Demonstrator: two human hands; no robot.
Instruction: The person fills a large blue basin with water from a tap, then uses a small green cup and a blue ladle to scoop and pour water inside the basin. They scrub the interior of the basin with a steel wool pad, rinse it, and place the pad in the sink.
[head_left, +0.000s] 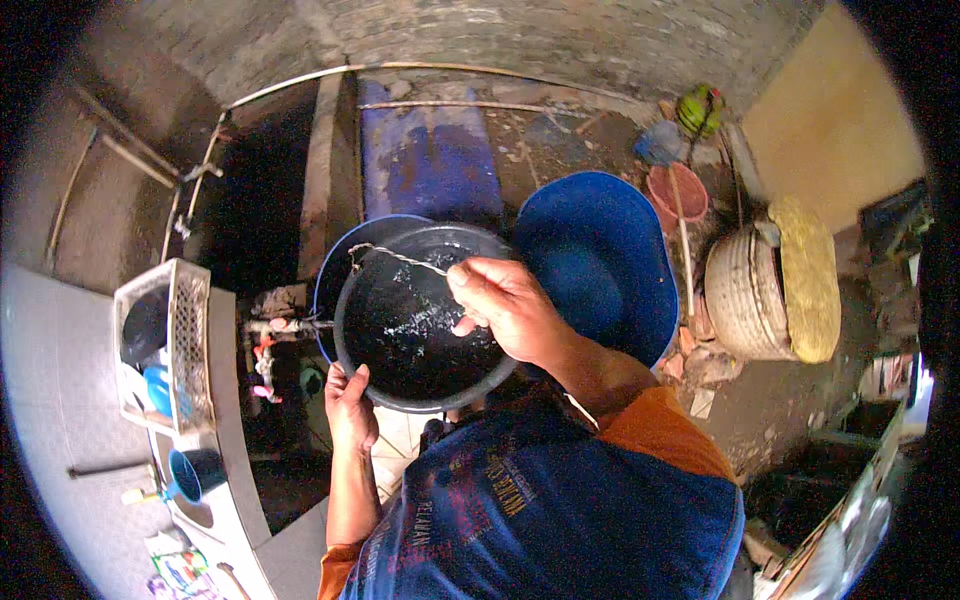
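Observation:
A round black plastic basin (427, 390) with some liquid and light reflections in it lies before me, overlapping the rim of a blue tub. My left hand (351, 405) grips the basin's near left rim, thumb on top. Above the basin, my right hand (499, 304) pinches the end of a thin twisted wire (409, 259); the wire runs left to a small hooked or looped end near the far rim. Directly right of the basin stands a large blue plastic tub (600, 255). Left of the basin, a tap (281, 325) on a pipe points toward it.
A white plastic crate (191, 349) and a blue dipper (185, 476) sit on the tiled counter at left. Right of the tub are a red basket (679, 193), a stick, a large woven basket (742, 292) and broken bricks. A blue panel (431, 161) lies beyond.

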